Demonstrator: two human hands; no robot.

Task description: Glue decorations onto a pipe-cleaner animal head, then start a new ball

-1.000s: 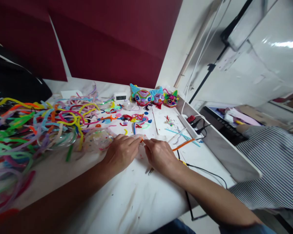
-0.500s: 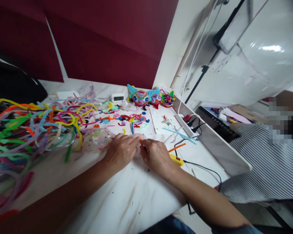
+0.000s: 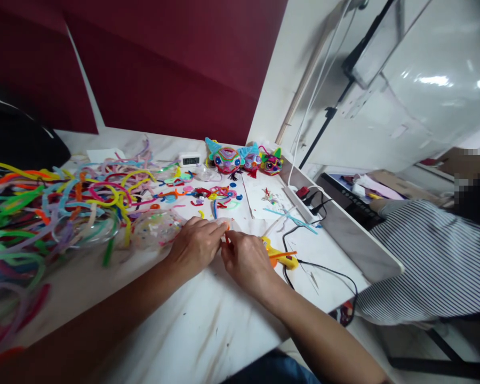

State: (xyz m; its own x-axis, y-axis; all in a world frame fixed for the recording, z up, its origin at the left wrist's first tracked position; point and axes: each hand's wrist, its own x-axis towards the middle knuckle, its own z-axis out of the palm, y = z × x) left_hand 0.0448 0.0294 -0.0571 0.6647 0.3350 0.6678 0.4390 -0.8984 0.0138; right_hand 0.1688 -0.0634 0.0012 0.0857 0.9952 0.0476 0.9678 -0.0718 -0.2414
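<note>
Near the middle of the table, my left hand is closed on the near side of a clear plastic shell, most of it hidden behind my fingers. My right hand pinches an orange pipe cleaner against the shell. A bit of orange shows between my fingertips, and the long tail sticks out to the right of the hand. Under that tail lies a yellow hot glue gun with a black cord. Another clear plastic piece with coloured specks sits left of my left hand.
Tangled pipe cleaners cover the left side. Three decorated fuzzy heads stand at the back by a small digital clock. A power strip with plugs lies along the low right wall. A person in a striped shirt sits beyond.
My right hand has shifted slightly left and down, and turned; the orange tail lies lower, over the glue gun. My left hand stays on the shell. The view has shifted a little.
</note>
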